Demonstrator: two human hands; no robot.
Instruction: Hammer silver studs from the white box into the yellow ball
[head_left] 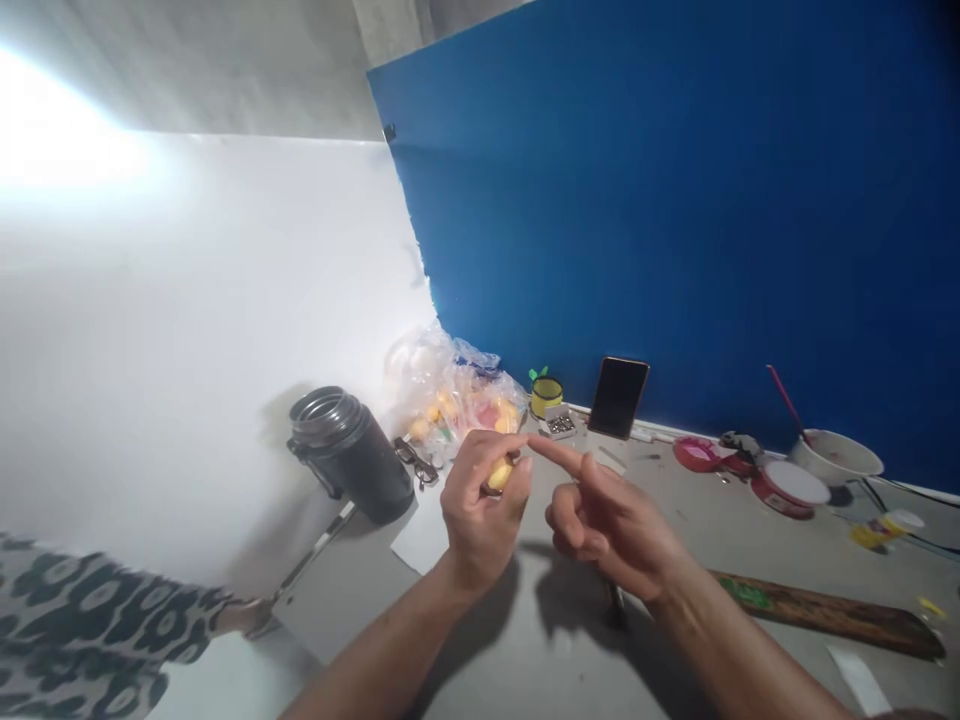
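My left hand (pixel 484 515) is raised above the table, its fingers and thumb curled around a small rounded yellow piece (pixel 499 474) with a dark lower edge. Its kind is not clear. My right hand (pixel 611 520) is just beside it, index finger stretched out so that its tip meets the left fingertips. The other right fingers are curled in. A thin dark thing (pixel 616 605) shows below the right palm; whether the curled fingers grip it is hard to see.
A dark open flask (pixel 352 455), glasses (pixel 425 465) and plastic bags with yellow pieces (pixel 457 400) stand left. Behind are a yellow cup (pixel 546 396) and a phone (pixel 619 397). Right are a white pot (pixel 836 455) and a wooden strip (pixel 832 612). Another person's patterned sleeve (pixel 112 610) is at left.
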